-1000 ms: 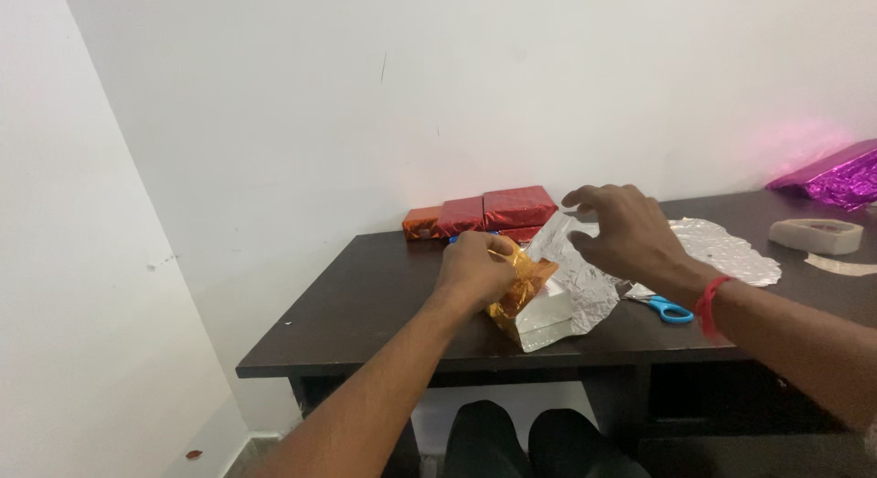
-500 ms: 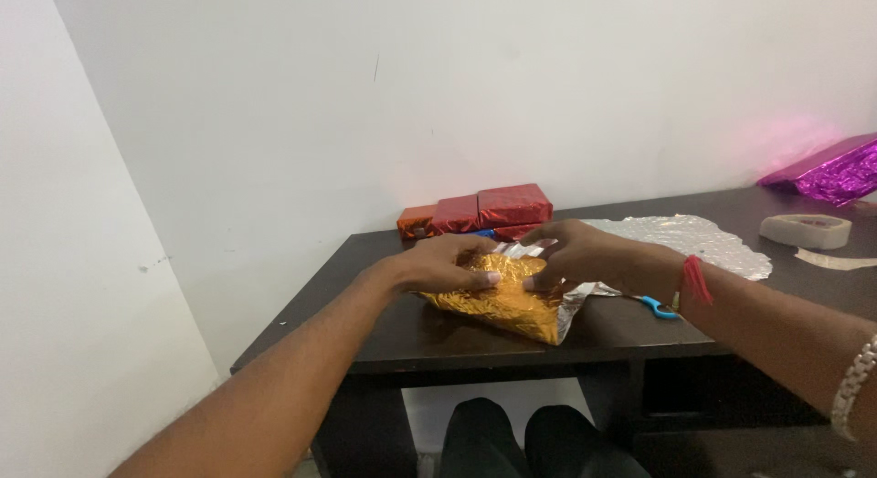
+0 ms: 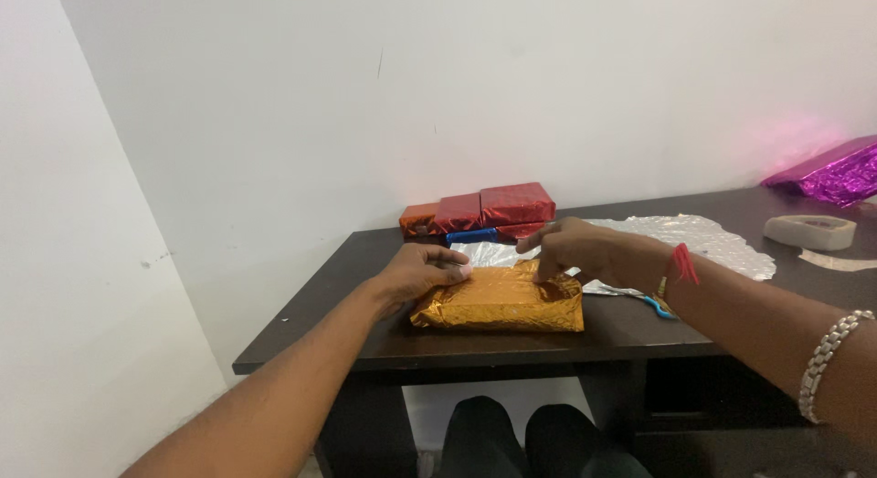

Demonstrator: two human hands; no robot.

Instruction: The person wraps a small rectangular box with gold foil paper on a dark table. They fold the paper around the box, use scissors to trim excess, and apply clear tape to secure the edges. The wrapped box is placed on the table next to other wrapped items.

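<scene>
Pressing down near the desk's [image 3: 365, 350] front edge, my left hand [image 3: 416, 272] and right hand [image 3: 575, 249] lie flat-fingered on the gold-wrapped parcel [image 3: 498, 302], clenched on nothing, only pinning the foil. I judge the fold could spring open if either palm lifts, since no tape shows on it. Just behind, a loose silver flap [image 3: 489, 252] could crease or tear under my fingertips. Farther back sit the red wrapped boxes [image 3: 484, 211]; the tape roll [image 3: 813, 231] lies well apart, an awkward reach.

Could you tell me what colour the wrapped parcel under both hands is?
Shiny gold-orange foil parcel, seen in the head view.
</scene>
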